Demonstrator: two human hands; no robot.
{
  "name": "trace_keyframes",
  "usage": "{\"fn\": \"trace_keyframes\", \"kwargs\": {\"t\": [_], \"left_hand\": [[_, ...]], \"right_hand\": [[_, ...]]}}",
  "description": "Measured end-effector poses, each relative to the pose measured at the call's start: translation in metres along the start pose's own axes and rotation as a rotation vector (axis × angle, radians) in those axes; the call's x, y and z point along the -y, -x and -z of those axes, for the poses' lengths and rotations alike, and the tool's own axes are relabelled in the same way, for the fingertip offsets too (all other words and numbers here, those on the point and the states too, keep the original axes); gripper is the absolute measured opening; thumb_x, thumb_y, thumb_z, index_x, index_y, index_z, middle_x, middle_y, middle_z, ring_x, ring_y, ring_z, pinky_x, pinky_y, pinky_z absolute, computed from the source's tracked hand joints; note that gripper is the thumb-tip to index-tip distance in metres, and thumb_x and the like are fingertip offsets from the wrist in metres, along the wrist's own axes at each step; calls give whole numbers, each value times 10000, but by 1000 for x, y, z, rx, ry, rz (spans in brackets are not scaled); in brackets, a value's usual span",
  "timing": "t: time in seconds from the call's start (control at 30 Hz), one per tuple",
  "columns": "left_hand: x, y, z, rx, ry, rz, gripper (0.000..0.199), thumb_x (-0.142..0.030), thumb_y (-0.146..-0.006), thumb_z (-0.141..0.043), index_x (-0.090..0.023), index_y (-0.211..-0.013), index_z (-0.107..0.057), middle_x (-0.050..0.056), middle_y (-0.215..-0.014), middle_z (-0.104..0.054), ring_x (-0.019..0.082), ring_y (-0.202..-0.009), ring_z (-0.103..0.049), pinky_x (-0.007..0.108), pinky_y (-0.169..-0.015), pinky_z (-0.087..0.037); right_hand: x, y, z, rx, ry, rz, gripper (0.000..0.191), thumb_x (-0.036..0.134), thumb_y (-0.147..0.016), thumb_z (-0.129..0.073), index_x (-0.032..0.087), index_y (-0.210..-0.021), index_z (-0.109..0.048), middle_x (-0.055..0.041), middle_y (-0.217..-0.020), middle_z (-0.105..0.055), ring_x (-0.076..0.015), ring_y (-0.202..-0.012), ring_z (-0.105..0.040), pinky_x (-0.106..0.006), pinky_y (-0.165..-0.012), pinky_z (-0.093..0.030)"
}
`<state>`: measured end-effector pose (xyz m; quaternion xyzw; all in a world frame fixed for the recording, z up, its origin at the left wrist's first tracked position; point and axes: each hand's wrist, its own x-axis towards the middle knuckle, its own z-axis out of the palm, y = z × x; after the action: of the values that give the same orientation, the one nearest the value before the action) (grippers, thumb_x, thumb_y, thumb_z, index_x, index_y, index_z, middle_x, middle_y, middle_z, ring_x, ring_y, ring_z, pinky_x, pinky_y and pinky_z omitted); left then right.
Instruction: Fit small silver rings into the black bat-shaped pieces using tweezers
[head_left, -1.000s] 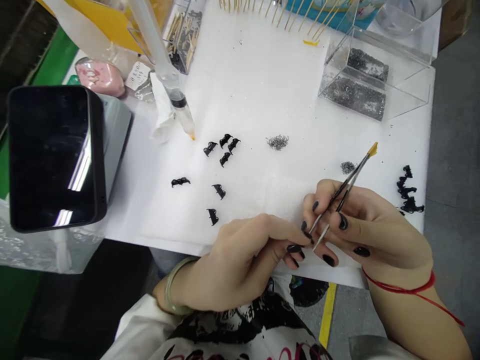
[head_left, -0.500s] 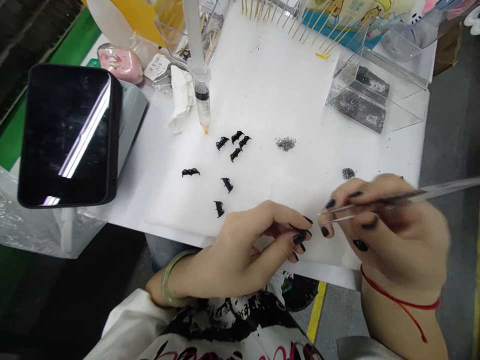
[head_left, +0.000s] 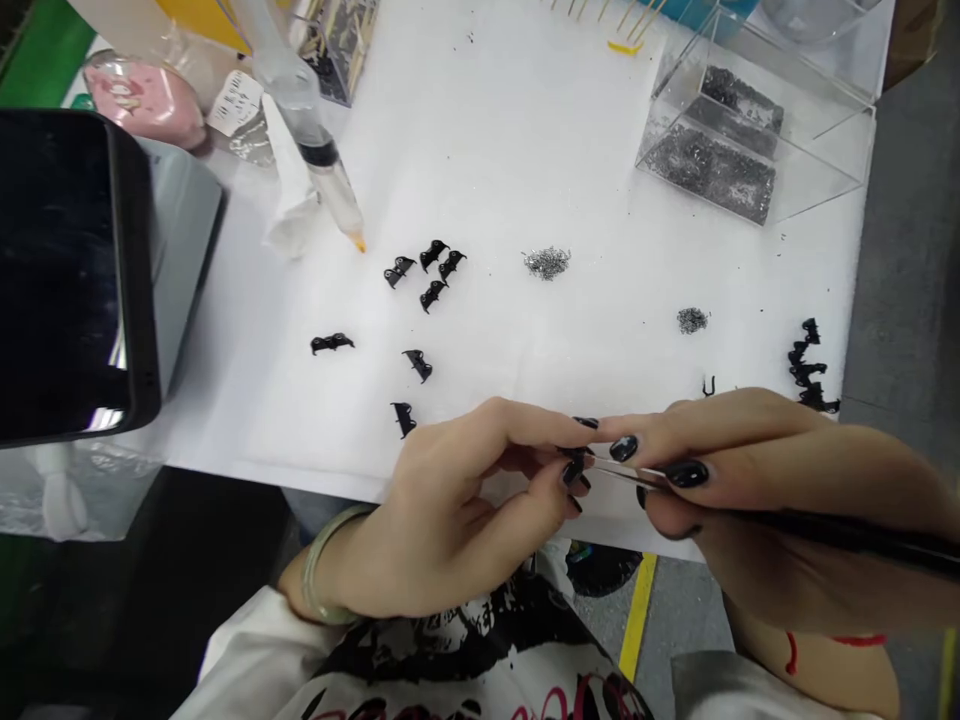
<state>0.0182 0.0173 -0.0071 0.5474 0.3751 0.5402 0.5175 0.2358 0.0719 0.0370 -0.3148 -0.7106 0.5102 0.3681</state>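
Observation:
Pinched between the thumb and fingers of my left hand (head_left: 469, 510) is a small black bat-shaped piece (head_left: 574, 453), mostly covered by the fingertips. My right hand (head_left: 780, 480) is closed around thin metal tweezers (head_left: 628, 470), whose tips reach the piece at the left fingertips. Whether the tips grip anything is too small to tell. More black bat-shaped pieces (head_left: 433, 296) lie scattered beyond my left hand, and a cluster of similar pieces (head_left: 808, 368) lies by the right table edge. Two small heaps of tiny silvery bits, a larger heap (head_left: 547, 263) and a smaller heap (head_left: 691, 320), sit beyond my hands.
A syringe (head_left: 330, 180) with an orange tip leans at the left, near a pink packet (head_left: 146, 100). A black-screened device (head_left: 64, 280) stands at far left. At the right back is a clear divided box (head_left: 817, 165) with dark glittery contents.
My right hand has moved left and brought the tweezer tips to the left fingertips. My left hand still pinches the black piece. The view has shifted, revealing the cluster at the right edge.

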Motion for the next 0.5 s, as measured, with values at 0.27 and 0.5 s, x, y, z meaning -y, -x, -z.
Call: {"fn": "trace_keyframes", "kwargs": {"t": [0.27, 0.5], "left_hand": [[1, 1, 2, 20, 63, -4, 430, 13, -1011, -674, -208, -1379, -690, 21, -1011, -844, 118, -750, -815, 159, -696, -691], [-1, 1, 1, 7, -10, 18, 373, -55, -1043, -680, -263, -1352, -705, 7, -906, -837, 165, -700, -811, 228, -602, -699]], "right_hand": [[13, 1, 1, 26, 159, -128, 146, 214, -1060, -702, 352, -1031, -738, 18, -1092, -834, -101, -615, -707, -208, -531, -638], [10, -6, 0, 33, 50, -132, 238, 109, -987, -737, 346, -1012, -738, -3, -1048, -844, -123, -595, -708, -238, -524, -635]]}}
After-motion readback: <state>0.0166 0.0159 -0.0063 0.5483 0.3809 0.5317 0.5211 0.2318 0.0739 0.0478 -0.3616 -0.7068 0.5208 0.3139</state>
